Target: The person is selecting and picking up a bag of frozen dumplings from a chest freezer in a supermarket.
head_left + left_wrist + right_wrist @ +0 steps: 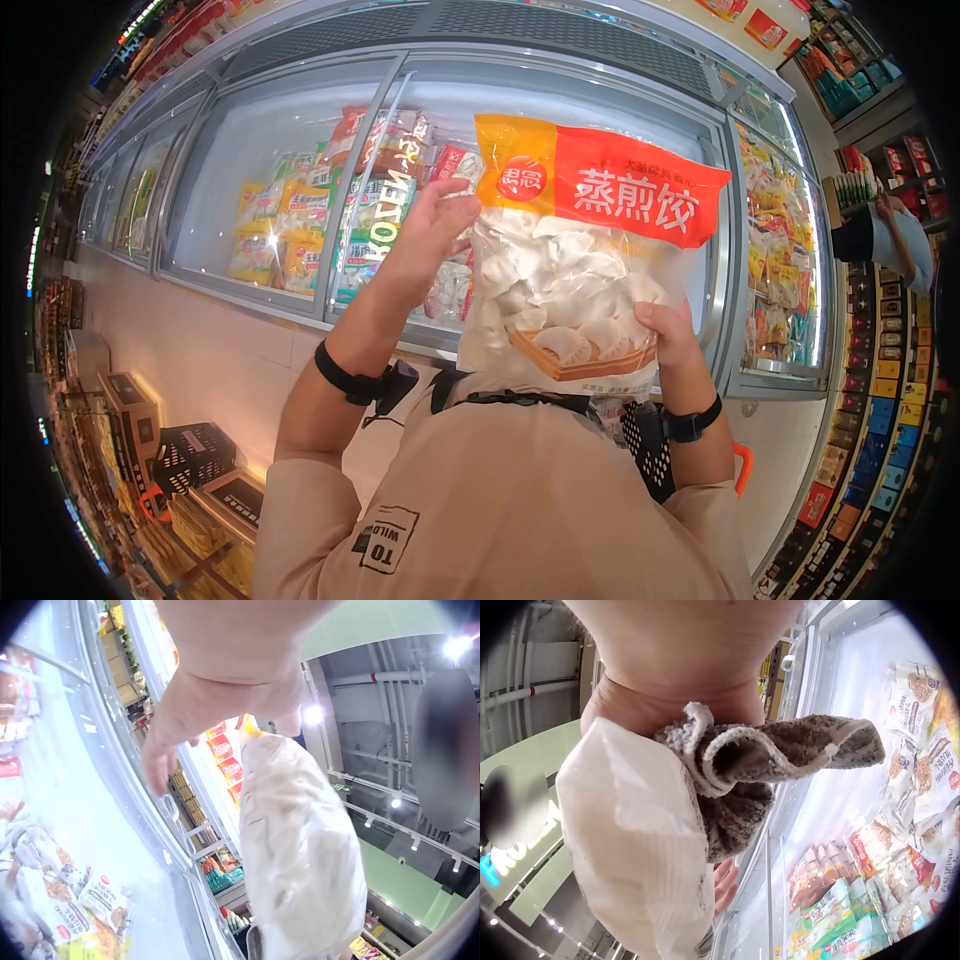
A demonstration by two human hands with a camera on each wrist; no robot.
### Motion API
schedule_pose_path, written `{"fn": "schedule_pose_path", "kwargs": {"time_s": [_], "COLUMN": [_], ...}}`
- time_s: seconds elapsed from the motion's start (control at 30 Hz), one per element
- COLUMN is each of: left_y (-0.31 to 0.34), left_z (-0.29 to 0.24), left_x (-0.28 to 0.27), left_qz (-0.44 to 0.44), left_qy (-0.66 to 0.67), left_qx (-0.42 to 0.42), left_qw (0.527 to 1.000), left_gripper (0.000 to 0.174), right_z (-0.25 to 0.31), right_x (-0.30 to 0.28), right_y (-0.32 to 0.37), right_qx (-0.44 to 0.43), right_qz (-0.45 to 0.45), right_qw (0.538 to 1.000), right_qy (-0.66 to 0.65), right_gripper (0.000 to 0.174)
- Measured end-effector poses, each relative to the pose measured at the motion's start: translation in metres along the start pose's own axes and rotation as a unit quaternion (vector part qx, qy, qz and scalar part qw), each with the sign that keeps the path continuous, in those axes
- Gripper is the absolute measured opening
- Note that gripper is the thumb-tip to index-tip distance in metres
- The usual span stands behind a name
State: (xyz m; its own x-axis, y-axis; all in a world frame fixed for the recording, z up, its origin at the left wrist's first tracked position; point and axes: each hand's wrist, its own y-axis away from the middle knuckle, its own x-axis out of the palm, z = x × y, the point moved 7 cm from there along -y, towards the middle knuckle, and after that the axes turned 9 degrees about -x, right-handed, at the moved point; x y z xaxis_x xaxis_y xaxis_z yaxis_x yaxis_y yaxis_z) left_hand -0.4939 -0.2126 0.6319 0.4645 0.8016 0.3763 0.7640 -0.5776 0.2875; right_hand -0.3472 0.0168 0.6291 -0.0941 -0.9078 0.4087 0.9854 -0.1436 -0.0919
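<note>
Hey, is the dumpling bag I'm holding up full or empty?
The bag looks full or nearly so: pale dumplings crowd behind its clear front, and both wrist views show its body bulging.

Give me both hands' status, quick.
Left hand: open, beside the dumpling bag.
Right hand: closed, holding the dumpling bag and a grey cloth.

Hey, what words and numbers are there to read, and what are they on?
"蒸煎饺": the bag
"思念": its round logo
"TO WILD": the shirt
"OZEN", the rest unclear: the freezer glass
Too small or blurred to read surely: the bag's small print, the packets and the shelf boxes. I can't make out any numbers.
</note>
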Motion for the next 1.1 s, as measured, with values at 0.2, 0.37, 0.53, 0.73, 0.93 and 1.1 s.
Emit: {"fn": "schedule_pose_path", "kwargs": {"time_s": [0.2, 0.37, 0.53, 0.73, 0.93, 1.1], "left_y": [0.021, 0.017, 0.016, 0.018, 0.026, 0.025], "left_z": [0.014, 0.014, 0.015, 0.01, -0.002, -0.004], "left_x": [0.051, 0.059, 0.061, 0.061, 0.072, 0.088], "left_qz": [0.251, 0.21, 0.189, 0.166, 0.16, 0.182], "left_qy": [0.155, 0.185, 0.173, 0.143, 0.108, 0.101], "left_qx": [-0.035, -0.091, -0.074, -0.045, -0.023, 0.002], "left_qw": [0.955, 0.956, 0.964, 0.975, 0.981, 0.978], "left_gripper": [0.077, 0.066, 0.061, 0.065, 0.071, 0.068], "right_z": [-0.016, -0.023, -0.006, 0.023, 0.111, 0.126], "right_x": [-0.006, -0.017, -0.016, -0.042, -0.023, 0.054], "right_y": [0.001, -0.003, 0.001, 0.003, 0.015, 0.005], "right_qx": [0.08, 0.094, 0.048, -0.026, -0.304, -0.4], "right_qz": [0.023, 0.015, 0.033, -0.005, -0.146, -0.023], "right_qw": [0.994, 0.991, 0.998, 0.998, 0.918, 0.791], "right_qy": [-0.07, -0.091, 0.033, -0.053, 0.207, 0.462], "right_gripper": [0.069, 0.067, 0.07, 0.061, 0.057, 0.055]}}
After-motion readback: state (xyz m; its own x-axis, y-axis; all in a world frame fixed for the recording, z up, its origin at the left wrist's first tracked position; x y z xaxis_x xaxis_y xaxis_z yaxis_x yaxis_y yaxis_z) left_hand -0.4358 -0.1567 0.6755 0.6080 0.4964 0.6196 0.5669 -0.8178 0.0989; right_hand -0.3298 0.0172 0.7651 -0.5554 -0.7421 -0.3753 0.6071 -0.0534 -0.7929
